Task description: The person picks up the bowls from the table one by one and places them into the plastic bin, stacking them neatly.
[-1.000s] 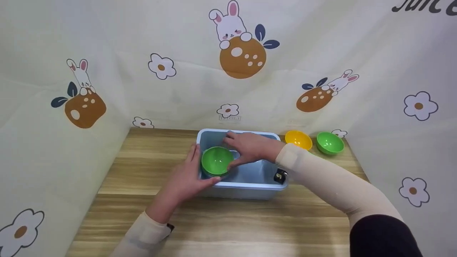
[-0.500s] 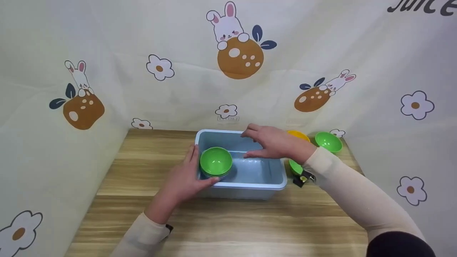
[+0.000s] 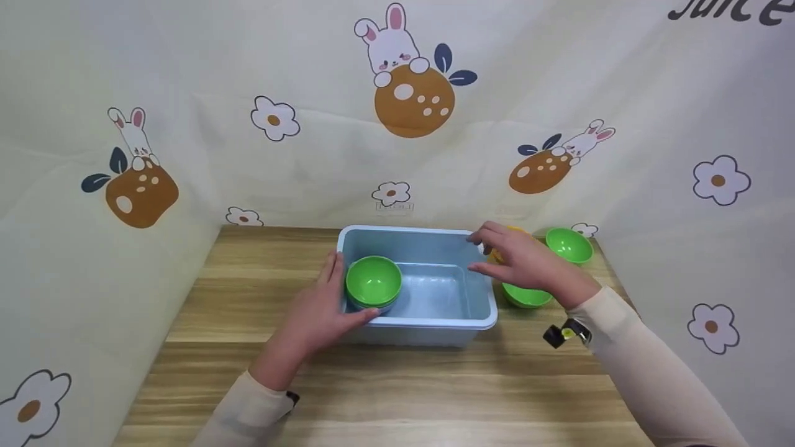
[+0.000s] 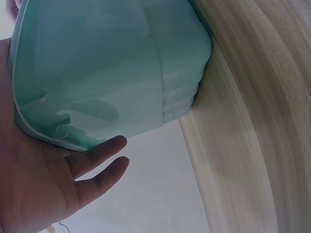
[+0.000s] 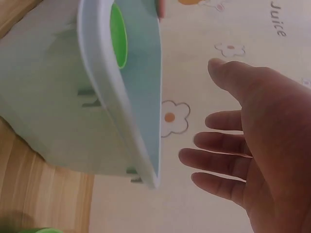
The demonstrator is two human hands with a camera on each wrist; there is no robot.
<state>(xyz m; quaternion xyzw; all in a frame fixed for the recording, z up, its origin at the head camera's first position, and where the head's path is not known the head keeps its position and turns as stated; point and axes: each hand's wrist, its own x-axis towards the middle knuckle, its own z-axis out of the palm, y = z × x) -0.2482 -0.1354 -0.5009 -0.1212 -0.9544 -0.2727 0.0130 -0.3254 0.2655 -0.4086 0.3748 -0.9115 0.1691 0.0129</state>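
Observation:
A light blue plastic bin (image 3: 435, 323) stands on the table. Inside its left end sits a green bowl (image 3: 374, 280), atop what looks like a stack whose lower part is mostly hidden. My left hand (image 3: 317, 316) rests on the bin's front left corner, thumb along the front rim and straight fingers against the outer left wall. Over the right rim hovers my right hand (image 3: 528, 261), holding nothing, fingers loosely spread. Below it, beside the bin, is another green bowl (image 3: 526, 297). An orange bowl (image 3: 497, 256) is mostly hidden behind that hand.
A further green bowl (image 3: 569, 246) stands at the table's back right corner. The wooden table (image 3: 397, 391) meets a printed cloth (image 3: 310, 167) hanging behind and at both sides. A small black device (image 3: 565, 333) is strapped at the right wrist.
My right hand has left the green bowl in the bin and moved right, past the bin's right rim. That bowl and my left hand have stayed in place.

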